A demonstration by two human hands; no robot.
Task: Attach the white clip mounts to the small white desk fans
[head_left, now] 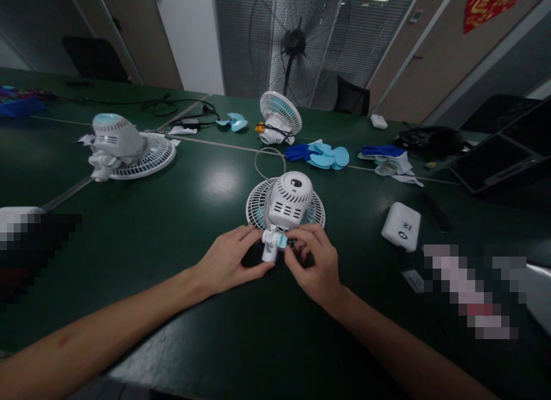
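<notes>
So you've got the small white fan [289,200] grille-side down on the desk [202,222], motor housing up, right in front of you. Your left hand [228,259] has the white bracket [269,252] between thumb and fingers, and your right hand [316,262] has thumb + index pinched on the light-blue knob [282,240] at its side. IMO the step rn is working that knob at the pivot, tho can't tell if it's going in or coming out. Next move prob calls for a steady bracket on the L and a small, straight twist on the R, w/o tipping the fan.

Desk is dark green, kinda shiny, w/ seams running across. 2nd fan [118,139] is off to your left, 3rd fan [278,130] on the far side, plus loose blue blades [330,156] next to blue gloves [298,152]. White box [400,225] on your right. Room's pretty dim btw: big floor fan [294,42] past the desk, blinds [235,44] behind it, red sign [491,7] upper right.
</notes>
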